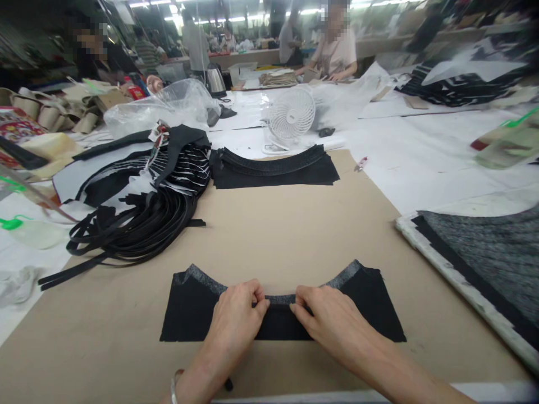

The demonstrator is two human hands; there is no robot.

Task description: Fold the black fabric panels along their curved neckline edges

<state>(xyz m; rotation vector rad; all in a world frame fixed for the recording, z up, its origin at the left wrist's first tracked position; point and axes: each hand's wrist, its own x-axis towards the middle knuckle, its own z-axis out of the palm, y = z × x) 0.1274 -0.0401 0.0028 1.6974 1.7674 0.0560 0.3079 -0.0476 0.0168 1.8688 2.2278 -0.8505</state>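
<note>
A black fabric piece [185, 317] lies flat in front of me, its upper edge cut in a wide curve. Along that curve runs a grey speckled strip [280, 299]. My left hand [241, 308] pinches the curved edge left of its middle, thumb against bent fingers. On the other side of the middle, my right hand [324, 310] pinches the same edge, with a short stretch of strip showing between the two. The fingers cover the parts of the edge they grip. A small dark object [228, 385] shows beside my left forearm.
Brown board [269, 224] covers the table. Farther back lies a stack of black curved pieces [273, 168], with a white fan [291, 115] behind. Black strips [138, 233] are heaped at left; a stack of grey speckled panels [492, 264] is at right. People work beyond.
</note>
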